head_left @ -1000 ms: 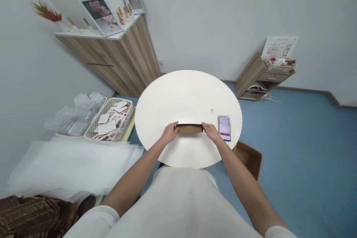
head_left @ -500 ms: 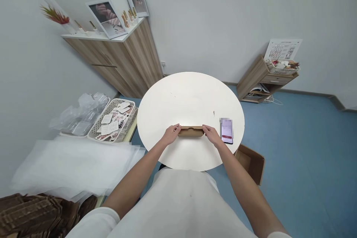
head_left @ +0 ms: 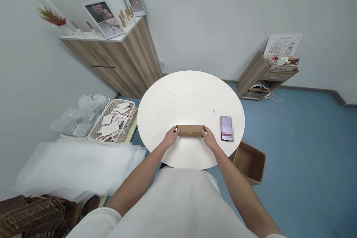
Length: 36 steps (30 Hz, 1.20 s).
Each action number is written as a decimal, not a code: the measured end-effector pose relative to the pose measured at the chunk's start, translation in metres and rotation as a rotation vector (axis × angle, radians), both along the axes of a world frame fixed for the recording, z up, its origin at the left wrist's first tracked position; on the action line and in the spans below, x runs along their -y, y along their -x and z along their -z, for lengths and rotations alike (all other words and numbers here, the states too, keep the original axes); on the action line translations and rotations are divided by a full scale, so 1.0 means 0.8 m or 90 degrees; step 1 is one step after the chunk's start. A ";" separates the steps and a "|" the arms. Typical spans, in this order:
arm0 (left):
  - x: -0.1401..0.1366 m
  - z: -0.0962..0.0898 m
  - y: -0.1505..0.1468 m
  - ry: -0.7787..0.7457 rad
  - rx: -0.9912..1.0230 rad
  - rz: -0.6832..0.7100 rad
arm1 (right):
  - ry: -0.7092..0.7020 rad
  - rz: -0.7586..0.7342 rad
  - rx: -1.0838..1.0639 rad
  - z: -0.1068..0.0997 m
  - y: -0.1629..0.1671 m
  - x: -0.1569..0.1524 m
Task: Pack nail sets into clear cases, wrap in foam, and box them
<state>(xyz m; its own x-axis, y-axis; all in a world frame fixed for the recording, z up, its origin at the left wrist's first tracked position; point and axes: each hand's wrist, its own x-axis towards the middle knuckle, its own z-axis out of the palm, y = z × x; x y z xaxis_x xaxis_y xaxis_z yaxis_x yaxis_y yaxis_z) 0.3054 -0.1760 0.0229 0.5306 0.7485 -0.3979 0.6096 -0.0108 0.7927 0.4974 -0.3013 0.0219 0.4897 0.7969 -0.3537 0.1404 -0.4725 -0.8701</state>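
A small brown cardboard box is held at its two ends over the near half of the round white table. Its lid looks closed, with a small curved notch at the front. My left hand grips the left end, fingers curled round the corner. At the right end, my right hand does the same. A phone with a lit, partly blurred screen lies on the table to the right of my right hand.
An open carton stands on the floor at the table's right. To the left are a basket of cards, plastic packs and translucent sheets. Brown folded stacks fill the lower left corner. A wooden cabinet stands behind.
The box's lid flap has come down over the front, and its top now shows as a closed face. My fingers have shifted slightly lower at its ends.
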 end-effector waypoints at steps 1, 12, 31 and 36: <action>0.001 -0.001 0.001 0.008 0.006 0.001 | -0.003 0.005 -0.009 0.000 0.002 0.002; 0.046 0.026 0.050 -0.029 0.033 -0.015 | -0.090 0.022 -0.030 0.038 0.061 0.062; -0.008 0.033 0.090 -0.017 -0.019 -0.135 | 0.096 0.047 -0.040 0.025 0.134 -0.033; -0.086 0.039 0.137 -0.074 -0.030 -0.204 | 0.085 -0.012 -0.059 0.018 0.178 -0.124</action>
